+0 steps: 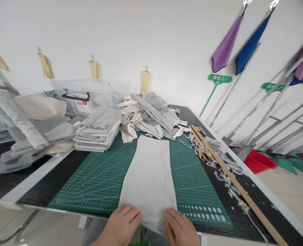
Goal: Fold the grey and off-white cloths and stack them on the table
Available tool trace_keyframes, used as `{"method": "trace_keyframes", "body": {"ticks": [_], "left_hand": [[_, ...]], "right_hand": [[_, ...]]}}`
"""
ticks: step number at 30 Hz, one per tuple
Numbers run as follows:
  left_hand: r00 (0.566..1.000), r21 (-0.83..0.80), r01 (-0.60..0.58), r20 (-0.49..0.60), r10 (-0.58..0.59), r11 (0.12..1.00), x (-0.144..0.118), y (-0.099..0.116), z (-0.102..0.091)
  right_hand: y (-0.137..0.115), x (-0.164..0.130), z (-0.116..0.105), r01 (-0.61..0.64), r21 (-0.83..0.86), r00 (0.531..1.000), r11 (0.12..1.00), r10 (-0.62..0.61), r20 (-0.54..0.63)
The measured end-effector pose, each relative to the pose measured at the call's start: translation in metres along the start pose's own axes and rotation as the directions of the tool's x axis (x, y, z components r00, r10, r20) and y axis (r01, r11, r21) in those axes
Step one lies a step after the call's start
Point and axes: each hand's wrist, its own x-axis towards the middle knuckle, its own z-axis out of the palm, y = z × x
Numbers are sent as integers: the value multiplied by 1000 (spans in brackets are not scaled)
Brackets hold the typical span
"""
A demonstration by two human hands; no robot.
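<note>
A long pale grey piece of cloth (150, 177) lies flat down the middle of a green cutting mat (95, 184), its near end hanging slightly over the table's front edge. My left hand (123, 223) is closed on the near left corner, fingers on top and the thumb hidden. At the near right corner, my right hand (181, 227) grips the same cloth with its fingers bent over the edge. Left of the cloth's far end sits a neat stack of folded grey cloths (97, 131).
Behind the mat is a loose heap of grey cloths (151, 114), with a clear plastic bin (90, 89) to its left. More cloths (33, 126) pile up far left. On the right lie a blue cutter (184, 143), scissors (203, 154), a wooden ruler (233, 181) and thread scraps (230, 188).
</note>
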Motion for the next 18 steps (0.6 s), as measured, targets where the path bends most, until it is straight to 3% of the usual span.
{"method": "trace_keyframes", "body": {"ticks": [5,9,13,18], "left_hand": [[977,57,63,-208,-50,996,0,-4,-10],[975,79,52,-218,-34,996,4,-6,-13],[969,112,133,-224,-105,985,3,-15,-12],[922,139,211,-356,-150,967,1,-33,-20]], "right_hand": [[-1,10,-8,163,-9,986,987,-163,41],[-7,6,-1,19,-19,999,1000,-19,28],[-1,0,3,-159,75,987,985,156,45],[14,0,-6,-113,51,991,992,116,-72]]}}
